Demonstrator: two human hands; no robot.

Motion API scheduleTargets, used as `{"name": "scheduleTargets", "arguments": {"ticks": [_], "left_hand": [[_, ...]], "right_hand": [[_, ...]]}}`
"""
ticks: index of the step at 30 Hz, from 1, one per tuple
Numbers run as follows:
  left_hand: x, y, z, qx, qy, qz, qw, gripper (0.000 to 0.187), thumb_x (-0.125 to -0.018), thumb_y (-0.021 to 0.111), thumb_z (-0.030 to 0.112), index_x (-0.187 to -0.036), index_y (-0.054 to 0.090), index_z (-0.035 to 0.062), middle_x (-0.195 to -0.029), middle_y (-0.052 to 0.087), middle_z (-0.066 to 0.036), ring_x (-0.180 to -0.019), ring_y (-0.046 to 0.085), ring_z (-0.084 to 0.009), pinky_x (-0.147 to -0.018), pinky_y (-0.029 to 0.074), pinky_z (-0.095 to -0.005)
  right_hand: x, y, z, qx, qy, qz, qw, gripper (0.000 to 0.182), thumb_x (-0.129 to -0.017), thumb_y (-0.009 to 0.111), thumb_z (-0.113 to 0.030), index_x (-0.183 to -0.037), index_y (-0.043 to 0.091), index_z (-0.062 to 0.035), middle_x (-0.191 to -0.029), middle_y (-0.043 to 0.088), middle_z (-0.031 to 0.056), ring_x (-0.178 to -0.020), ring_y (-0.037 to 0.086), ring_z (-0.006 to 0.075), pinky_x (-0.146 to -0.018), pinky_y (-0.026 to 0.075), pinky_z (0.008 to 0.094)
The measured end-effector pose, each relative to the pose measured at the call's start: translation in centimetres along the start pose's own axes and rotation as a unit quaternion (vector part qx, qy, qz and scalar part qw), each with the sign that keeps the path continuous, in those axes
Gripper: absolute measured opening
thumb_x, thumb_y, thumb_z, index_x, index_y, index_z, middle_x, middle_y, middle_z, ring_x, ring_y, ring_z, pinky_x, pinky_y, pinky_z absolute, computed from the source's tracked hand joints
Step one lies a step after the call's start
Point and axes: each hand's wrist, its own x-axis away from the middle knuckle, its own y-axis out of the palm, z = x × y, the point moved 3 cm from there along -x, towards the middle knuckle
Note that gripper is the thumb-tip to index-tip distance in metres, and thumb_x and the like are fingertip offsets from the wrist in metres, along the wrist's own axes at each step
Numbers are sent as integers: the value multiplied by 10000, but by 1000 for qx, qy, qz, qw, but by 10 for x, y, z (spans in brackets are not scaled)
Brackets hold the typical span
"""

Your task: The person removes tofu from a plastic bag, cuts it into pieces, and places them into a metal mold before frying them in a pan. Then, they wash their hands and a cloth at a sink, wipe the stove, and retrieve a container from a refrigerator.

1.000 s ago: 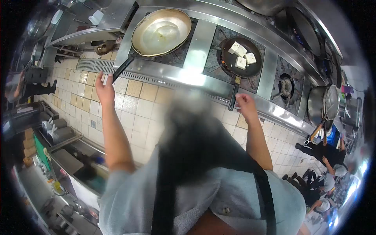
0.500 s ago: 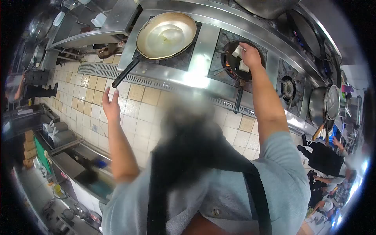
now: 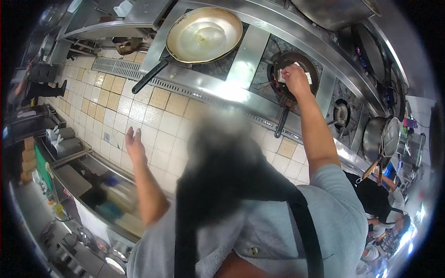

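Note:
My right hand (image 3: 296, 79) is over a small dark frying pan (image 3: 311, 66) on a lit burner. Its fingers are pinched together at a white block (image 3: 280, 76), which they partly cover. Another white piece (image 3: 308, 78) shows beside the hand, lying in the pan. The pan's black handle (image 3: 281, 121) points toward me. Out over the floor on the left, my left hand (image 3: 135, 144) is in the air with its fingers stretched and nothing in it.
A large, light-coloured frying pan (image 3: 204, 39) sits on the left burner, its black handle (image 3: 149, 78) jutting past the stove edge. Right of the small pan is a bare gas burner (image 3: 341, 112). Strainers (image 3: 390, 136) lie by a pot farther right. Other people (image 3: 380, 194) stand at far right.
My right hand has come down lower over the small pan with its fingers now among the white pieces. My left hand has dropped a little and moved away from the large pan's handle.

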Motion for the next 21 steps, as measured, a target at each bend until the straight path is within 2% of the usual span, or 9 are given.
{"name": "scheduleTargets", "arguments": {"ticks": [5,10,12,13,14,16,17,19,21], "left_hand": [[-21,18,59,-38,106,11,994,573,-892,659,240,-1370,469,-13,-1404,476,-193,-1302,438,-299,-1055,353,-382],[-60,54,133,-141,291,1,946,575,-860,701,271,-1325,516,-13,-1338,528,-218,-1266,478,-315,-1037,375,-376],[-80,75,156,-249,334,-86,905,576,-838,727,279,-1286,545,-33,-1310,542,-243,-1258,486,-340,-1037,379,-379],[-99,86,151,-237,378,-104,889,497,-827,741,295,-1176,605,-32,-1114,649,-201,-1088,601,-303,-926,454,-340],[-115,93,150,-234,384,-116,886,497,-827,741,295,-1176,605,-32,-1114,649,-201,-1088,601,-303,-926,454,-340],[-136,119,138,-217,180,-376,883,375,-819,754,279,-1035,629,-1,-852,676,-92,-768,646,-198,-686,491,-276],[-109,122,157,-211,108,-368,899,259,-818,758,234,-929,615,49,-672,604,1,-512,524,-98,-468,392,-232],[-93,127,156,-195,44,-430,881,247,-817,757,213,-934,610,53,-661,582,5,-487,496,-92,-433,367,-233],[-72,134,147,-146,-29,-480,864,236,-818,755,187,-938,598,59,-634,538,16,-454,457,-81,-392,331,-228]], "right_hand": [[40,-33,-23,-4,16,102,995,86,-813,675,-124,-853,675,-47,-845,616,147,-875,605,336,-793,484,430],[128,-28,-23,-141,236,143,951,196,-876,674,-226,-894,642,-33,-789,614,124,-734,609,266,-683,486,387],[172,13,-12,-237,323,126,907,273,-904,663,-296,-960,623,-31,-772,612,82,-684,589,218,-648,489,362],[191,34,-4,-299,362,115,875,310,-916,656,-331,-997,612,-35,-764,610,59,-665,576,194,-632,491,348],[195,23,-21,-295,372,124,871,310,-916,656,-331,-997,612,-35,-764,610,59,-665,576,194,-632,491,348],[191,12,-82,-602,506,39,616,342,-934,633,-373,-1059,591,-58,-726,568,16,-591,516,159,-550,453,308],[194,16,-81,-601,511,52,612,342,-934,633,-373,-1059,591,-58,-726,568,16,-591,516,159,-550,453,308],[189,33,-76,-732,468,18,495,323,-946,617,-385,-1019,569,-73,-641,489,-15,-488,417,109,-439,344,262],[189,37,-70,-731,444,52,515,303,-952,609,-375,-976,557,-78,-612,447,-24,-453,361,94,-412,284,257]]}}
